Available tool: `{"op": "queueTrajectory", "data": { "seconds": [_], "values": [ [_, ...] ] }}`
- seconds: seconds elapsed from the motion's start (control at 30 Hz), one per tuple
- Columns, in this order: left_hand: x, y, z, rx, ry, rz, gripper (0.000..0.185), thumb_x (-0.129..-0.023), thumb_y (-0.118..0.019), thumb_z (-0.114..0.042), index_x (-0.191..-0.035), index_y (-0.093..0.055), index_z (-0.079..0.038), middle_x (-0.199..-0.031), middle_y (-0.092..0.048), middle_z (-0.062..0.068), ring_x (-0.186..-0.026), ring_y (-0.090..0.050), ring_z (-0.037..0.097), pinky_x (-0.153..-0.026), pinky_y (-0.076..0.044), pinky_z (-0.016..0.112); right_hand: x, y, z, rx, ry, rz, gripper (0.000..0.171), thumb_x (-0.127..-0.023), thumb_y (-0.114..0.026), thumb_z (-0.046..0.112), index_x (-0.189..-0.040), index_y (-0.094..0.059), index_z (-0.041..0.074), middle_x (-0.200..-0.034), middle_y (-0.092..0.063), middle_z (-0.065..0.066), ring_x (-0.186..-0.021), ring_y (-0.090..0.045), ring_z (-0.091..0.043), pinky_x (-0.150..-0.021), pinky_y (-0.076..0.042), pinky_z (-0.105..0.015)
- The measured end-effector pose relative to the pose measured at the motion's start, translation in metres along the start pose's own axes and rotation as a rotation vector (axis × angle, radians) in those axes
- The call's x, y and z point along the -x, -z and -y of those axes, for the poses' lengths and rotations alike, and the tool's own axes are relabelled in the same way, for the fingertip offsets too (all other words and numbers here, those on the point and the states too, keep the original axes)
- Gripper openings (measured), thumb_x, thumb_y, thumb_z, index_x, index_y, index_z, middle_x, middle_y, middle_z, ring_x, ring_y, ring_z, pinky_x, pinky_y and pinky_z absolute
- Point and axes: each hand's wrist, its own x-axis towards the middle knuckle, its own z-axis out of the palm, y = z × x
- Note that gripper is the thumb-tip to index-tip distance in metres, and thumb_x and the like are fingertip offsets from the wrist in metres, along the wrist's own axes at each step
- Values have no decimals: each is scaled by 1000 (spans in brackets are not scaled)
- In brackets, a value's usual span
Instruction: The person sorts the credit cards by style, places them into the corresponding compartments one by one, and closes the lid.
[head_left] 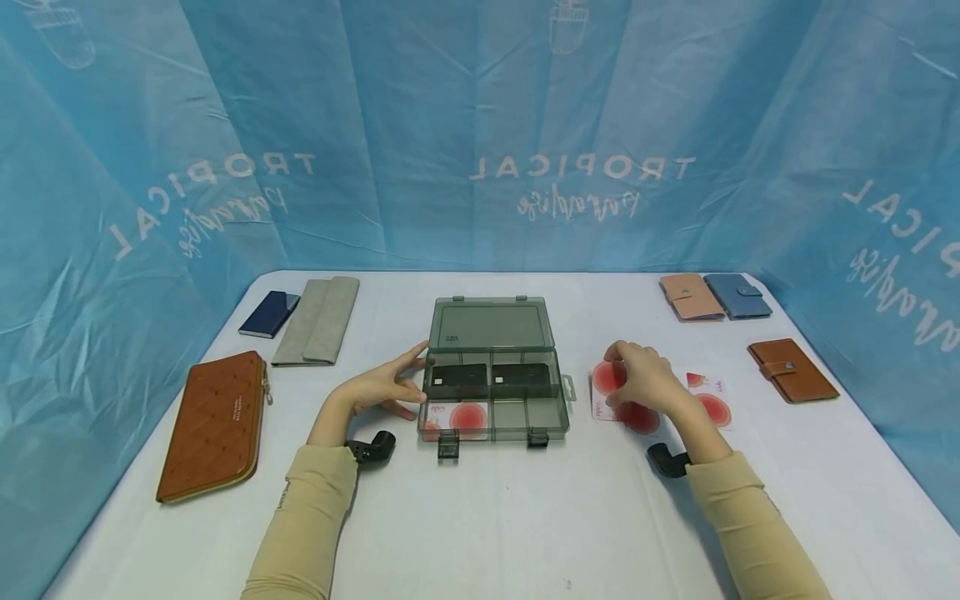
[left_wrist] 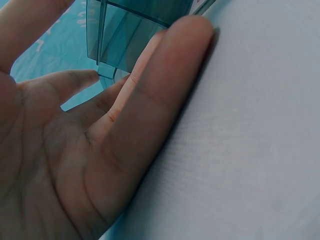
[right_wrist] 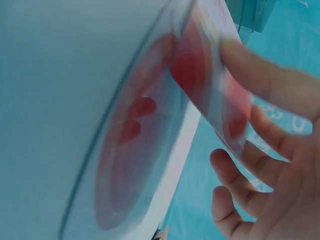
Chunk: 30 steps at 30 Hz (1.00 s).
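The right hand (head_left: 647,382) pinches a red-dotted card (head_left: 609,379) just right of the open organizer box (head_left: 491,392), which the flat-fingered left hand (head_left: 386,385) steadies.

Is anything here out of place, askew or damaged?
Nothing looks damaged or spilled. The open grey box sits square, and the red-spotted cards beside it overlap loosely while the right hand lifts one.

Beige long sleeves (head_left: 315,525), black wrist mounts (head_left: 372,448)
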Motion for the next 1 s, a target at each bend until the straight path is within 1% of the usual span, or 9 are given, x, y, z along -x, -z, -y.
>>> {"op": "queueTrajectory", "data": {
  "seconds": [0.13,0.2,0.27,0.37,0.5,0.6,0.73,0.87,1.0],
  "values": [
    [-1,0,1,-1,2,0,102,-83,-69,-8,-149,6,-26,-153,3,19,-87,-59,20,-78,-54,47,-1,4,0,-131,-65,-102,36,-77,-74,11,-105,-54,3,-99,-62,-16,-86,-54,-28,-74,-50,-42],
    [-2,1,2,-1,2,0,102,-83,-69,-8,-150,6,-26,-153,3,19,-87,-59,20,-78,-54,47,-1,7,0,-199,-85,-151,25,-83,-69,13,-101,-56,2,-92,-62,-16,-81,-53,-26,-68,-48,-36],
    [-2,1,2,1,1,0,102,-83,-69,-8,-150,6,-26,-153,3,19,-87,-59,20,-78,-54,47,0,10,0,-275,-107,-197,20,-86,-66,16,-98,-58,2,-89,-63,-15,-78,-53,-24,-65,-46,-31],
    [-3,1,3,0,-3,2,103,-82,-70,-9,-150,6,-25,-153,3,20,-87,-59,20,-78,-54,47,1,15,1,-402,-142,-237,25,-88,-64,17,-105,-56,1,-91,-64,-16,-76,-55,-21,-64,-45,-29],
    [-3,1,3,-1,-4,1,104,-82,-71,-10,-150,6,-25,-153,3,20,-87,-59,20,-78,-54,47,2,19,2,-551,-157,-261,41,-89,-62,15,-124,-47,0,-99,-63,-19,-72,-59,-14,-69,-50,-33],
    [-2,0,2,1,-1,-3,103,-82,-70,-9,-150,6,-25,-153,3,20,-87,-59,20,-78,-54,47,2,20,6,-646,-147,-233,50,-89,-61,12,-133,-40,3,-102,-58,-18,-72,-58,-9,-73,-54,-28],
    [0,0,1,8,0,-2,103,-82,-70,-8,-150,6,-25,-153,4,20,-86,-59,20,-78,-54,47,3,21,18,-712,-124,-158,50,-89,-61,11,-135,-41,6,-106,-52,-17,-80,-58,-12,-76,-54,-24],
    [-1,0,1,6,-4,0,103,-82,-70,-9,-150,6,-25,-153,4,19,-86,-59,20,-78,-54,47,4,17,34,-719,-99,-102,42,-89,-62,13,-128,-49,5,-104,-50,-15,-82,-57,-16,-77,-53,-28],
    [-1,0,2,3,-4,2,102,-83,-70,-9,-150,6,-26,-153,4,19,-87,-59,19,-78,-54,47,4,9,49,-710,-74,-54,32,-87,-64,13,-116,-55,2,-93,-56,-11,-82,-55,-24,-80,-48,-37]
  ]
}}
